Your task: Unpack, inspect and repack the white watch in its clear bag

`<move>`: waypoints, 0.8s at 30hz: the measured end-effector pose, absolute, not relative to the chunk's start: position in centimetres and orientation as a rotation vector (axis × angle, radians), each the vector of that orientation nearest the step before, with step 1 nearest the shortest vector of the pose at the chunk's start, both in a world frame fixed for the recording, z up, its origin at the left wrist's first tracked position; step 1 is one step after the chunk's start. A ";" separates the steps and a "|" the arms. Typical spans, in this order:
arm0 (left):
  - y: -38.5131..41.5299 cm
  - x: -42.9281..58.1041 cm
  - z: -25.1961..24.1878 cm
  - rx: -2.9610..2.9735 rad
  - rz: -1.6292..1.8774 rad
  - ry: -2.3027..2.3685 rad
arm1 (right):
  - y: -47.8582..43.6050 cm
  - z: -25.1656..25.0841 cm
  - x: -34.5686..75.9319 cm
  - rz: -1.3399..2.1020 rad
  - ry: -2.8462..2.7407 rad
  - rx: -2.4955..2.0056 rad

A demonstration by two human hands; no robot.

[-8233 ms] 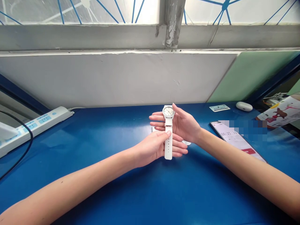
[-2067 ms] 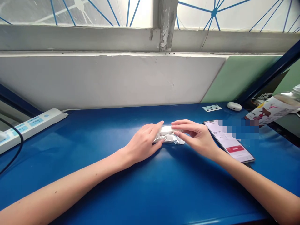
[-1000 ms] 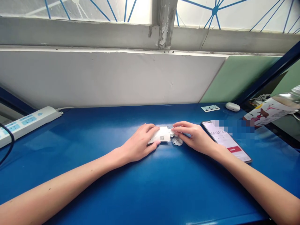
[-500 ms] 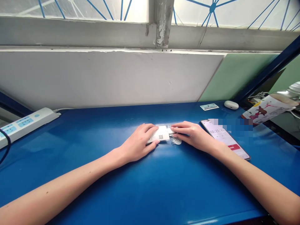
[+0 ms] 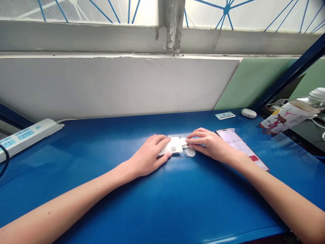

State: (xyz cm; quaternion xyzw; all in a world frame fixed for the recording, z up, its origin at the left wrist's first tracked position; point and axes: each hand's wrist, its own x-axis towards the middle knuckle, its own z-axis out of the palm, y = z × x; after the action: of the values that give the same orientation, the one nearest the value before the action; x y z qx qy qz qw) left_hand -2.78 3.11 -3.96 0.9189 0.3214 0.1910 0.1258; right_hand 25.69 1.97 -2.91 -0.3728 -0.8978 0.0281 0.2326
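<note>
My left hand (image 5: 149, 155) grips a flat white packet printed with a QR code (image 5: 175, 145), thumb on its near edge and fingers over the top. The packet lies low on the blue desk (image 5: 162, 200). At its right end, my right hand (image 5: 209, 144) has its fingers pinched together on a small whitish, shiny piece (image 5: 183, 142), too small to make out. Just below those fingertips rests a round silvery tag (image 5: 191, 152), with what looks like a fine chain beside it.
Right of my hand lies a phone showing a timer (image 5: 241, 144). Behind it are a printed card (image 5: 225, 115) and a white earbud case (image 5: 248, 113). A labelled bottle (image 5: 289, 115) leans at the far right. On the left sits a white power strip (image 5: 30, 134) with a dark cable.
The view has shifted slightly. My right fingers have eased a little away from the packet's end, and more of the round tag shows. My left hand keeps its grip.
</note>
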 end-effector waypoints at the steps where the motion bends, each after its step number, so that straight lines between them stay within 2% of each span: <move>1: 3.1 -2.8 -4.0 2.682 0.549 0.938 | 1.9 -3.1 25.4 0.091 -2.462 -1.026; 6: 3.1 -2.8 -4.0 2.697 0.560 0.916 | 1.3 -3.1 24.1 0.126 -2.468 -1.022; 15: 3.1 -2.8 -4.0 2.714 0.510 0.933 | 0.5 -1.6 24.9 -0.029 -2.512 -1.115; 24: 2.9 -2.7 -4.1 2.694 0.510 0.960 | -0.7 -2.6 23.2 0.298 -2.579 -1.115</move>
State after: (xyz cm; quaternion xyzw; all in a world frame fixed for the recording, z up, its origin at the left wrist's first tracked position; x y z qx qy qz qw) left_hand -2.69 2.89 -4.09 0.9209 0.3283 0.1742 0.1179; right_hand 23.16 -0.72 -2.60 -0.3896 -0.9014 0.1042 0.1576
